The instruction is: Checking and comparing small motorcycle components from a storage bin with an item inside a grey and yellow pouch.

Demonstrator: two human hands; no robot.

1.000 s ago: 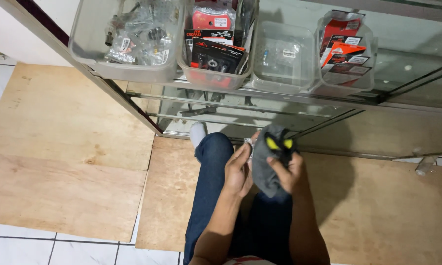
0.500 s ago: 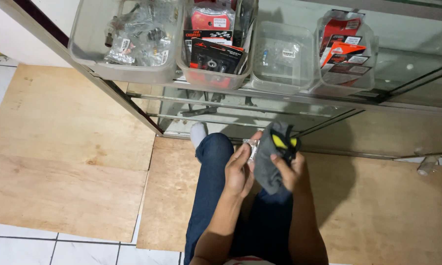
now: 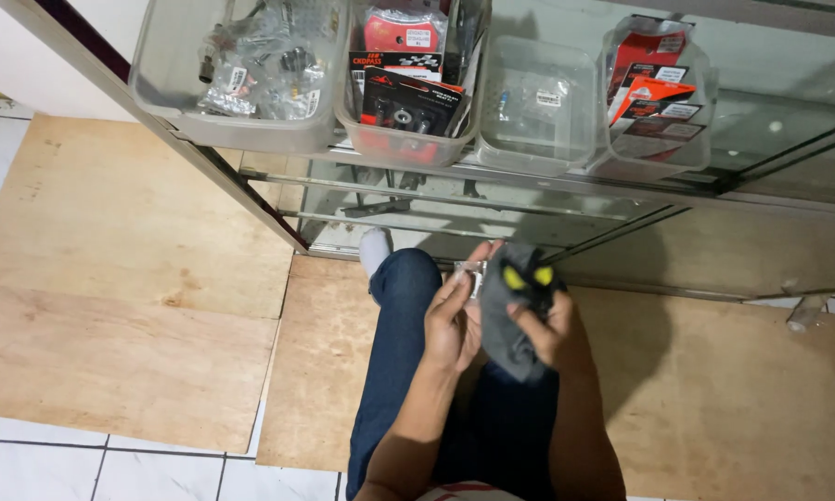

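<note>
Over on the left a clear plastic bin (image 3: 237, 79) of bagged metal bits sits on the glass shelf (image 3: 761, 111), then a bin of carded packs (image 3: 404, 88). Below them, above the person's jeans (image 3: 394, 362), the left hand (image 3: 453, 320) curls its fingers around a small clear packet (image 3: 471, 276), pinched near its edge. Right beside it, touching, the right hand (image 3: 543, 325) is closed on a dark grey cloth (image 3: 510, 315) with two yellow spots, bunched and hanging down. The cloth looks soft, light and limp, fine to grab anywhere. The packet seems light, slick and crinkly, so its edges are the safest hold. Further right stand an almost bare bin (image 3: 538, 116) and a bin of red packs (image 3: 654, 97)
</note>
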